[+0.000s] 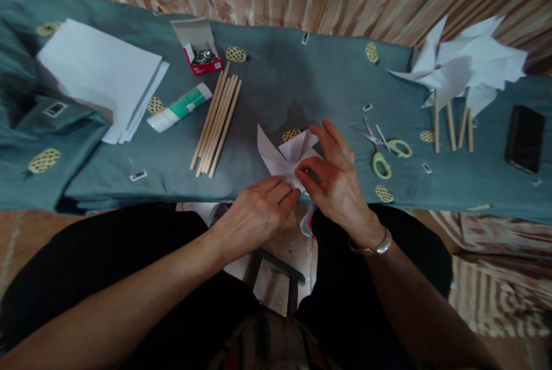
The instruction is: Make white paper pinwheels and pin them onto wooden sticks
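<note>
A white paper pinwheel (276,157), partly folded with raised pointed blades, is at the table's front edge between my hands. My left hand (261,206) has its fingers closed on the near left side of the paper. With thumb and index finger pinched at the pinwheel's middle, my right hand (334,177) also touches a blade with its other fingers. Whatever lies under the right fingertips is hidden. Green-handled scissors (383,148) lie half open to the right of my right hand. Several wooden sticks (218,122) rest in a bundle to the left of the paper.
Behind the sticks stands an open red box (207,65) of small metal pieces, with a green-and-white glue tube (179,108) nearby. White paper sheets (101,71) are stacked at left. Finished-looking pinwheels on sticks (461,71) and a dark phone (525,138) lie at right.
</note>
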`<state>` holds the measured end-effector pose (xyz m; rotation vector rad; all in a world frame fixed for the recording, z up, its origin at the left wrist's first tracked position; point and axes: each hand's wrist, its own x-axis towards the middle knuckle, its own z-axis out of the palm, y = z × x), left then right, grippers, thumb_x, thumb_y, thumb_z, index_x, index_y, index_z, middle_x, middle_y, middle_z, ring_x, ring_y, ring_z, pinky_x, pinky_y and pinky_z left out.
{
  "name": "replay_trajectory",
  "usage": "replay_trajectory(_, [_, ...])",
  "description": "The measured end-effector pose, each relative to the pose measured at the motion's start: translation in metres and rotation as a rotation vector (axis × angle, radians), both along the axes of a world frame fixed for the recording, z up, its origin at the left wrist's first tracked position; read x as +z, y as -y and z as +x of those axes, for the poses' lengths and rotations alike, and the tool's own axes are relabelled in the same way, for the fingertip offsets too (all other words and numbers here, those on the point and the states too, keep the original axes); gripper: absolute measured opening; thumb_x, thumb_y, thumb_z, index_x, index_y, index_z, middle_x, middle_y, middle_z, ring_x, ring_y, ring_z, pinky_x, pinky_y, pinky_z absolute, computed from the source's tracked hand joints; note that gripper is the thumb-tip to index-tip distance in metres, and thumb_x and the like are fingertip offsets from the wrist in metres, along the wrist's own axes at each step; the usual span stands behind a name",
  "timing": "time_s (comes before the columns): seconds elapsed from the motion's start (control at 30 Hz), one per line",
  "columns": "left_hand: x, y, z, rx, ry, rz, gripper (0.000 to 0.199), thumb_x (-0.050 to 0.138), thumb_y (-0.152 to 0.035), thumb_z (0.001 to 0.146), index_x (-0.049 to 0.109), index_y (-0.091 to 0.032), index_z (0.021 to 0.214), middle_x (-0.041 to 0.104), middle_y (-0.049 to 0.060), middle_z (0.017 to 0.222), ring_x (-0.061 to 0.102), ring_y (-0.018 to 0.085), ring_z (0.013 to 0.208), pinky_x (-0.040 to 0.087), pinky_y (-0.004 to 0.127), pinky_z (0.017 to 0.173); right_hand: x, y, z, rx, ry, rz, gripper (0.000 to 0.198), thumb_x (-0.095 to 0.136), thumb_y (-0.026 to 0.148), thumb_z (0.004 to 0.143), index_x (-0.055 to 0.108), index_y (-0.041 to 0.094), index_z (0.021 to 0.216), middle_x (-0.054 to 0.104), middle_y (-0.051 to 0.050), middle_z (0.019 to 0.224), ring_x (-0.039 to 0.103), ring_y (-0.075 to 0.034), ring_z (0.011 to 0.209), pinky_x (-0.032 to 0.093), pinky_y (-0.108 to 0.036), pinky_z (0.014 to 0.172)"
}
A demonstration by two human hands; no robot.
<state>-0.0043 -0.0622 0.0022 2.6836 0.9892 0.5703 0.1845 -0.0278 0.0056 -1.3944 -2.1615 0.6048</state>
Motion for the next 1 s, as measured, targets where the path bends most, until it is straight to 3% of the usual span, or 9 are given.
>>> replay_trajectory(0.2, [-0.0004, -0.0008, -0.0006, 0.002, 0.005, -0.028, 0.018, 0.05, -0.011, 0.095, 0.064, -0.008, 0.107, 0.067, 0.009, 0.093, 0.064, 0.021, 0.088, 0.059, 0.033, 0.078, -0.0031, 0.0002, -0.0005, -0.004, 0.041, 0.068, 0.014, 0.058, 0.024, 0.092, 0.065, 0.028, 0.079, 0.044, 0.004, 0.155, 0.023, -0.031, 0.153, 0.026, -0.056, 0.121])
replay_trajectory(0.43, [0.0008, -0.0017, -0.0001, 0.005, -0.003, -0.016, 0.017, 0.05, -0.01, 0.095, 0.064, -0.009, 0.104, 0.068, 0.009, 0.093, 0.064, 0.021, 0.087, 0.059, 0.033, 0.078, -0.0034, -0.0003, -0.0018, -0.015, -0.031, 0.014, 0.013, 0.059, 0.022, 0.09, 0.067, 0.031, 0.086, 0.041, 0.007, 0.156, 0.019, -0.032, 0.154, 0.019, -0.058, 0.124])
replay_trajectory(1.0, [0.0009, -0.0004, 0.0004, -0.004, -0.023, -0.008, 0.015, 0.052, -0.012, 0.096, 0.064, -0.008, 0.103, 0.067, 0.009, 0.092, 0.063, 0.021, 0.086, 0.059, 0.033, 0.077, -0.0032, 0.0002, -0.0005, 0.005, -0.002, 0.022, 0.013, 0.058, 0.025, 0.093, 0.068, 0.031, 0.088, 0.041, 0.005, 0.157, 0.019, -0.032, 0.154, 0.021, -0.058, 0.124])
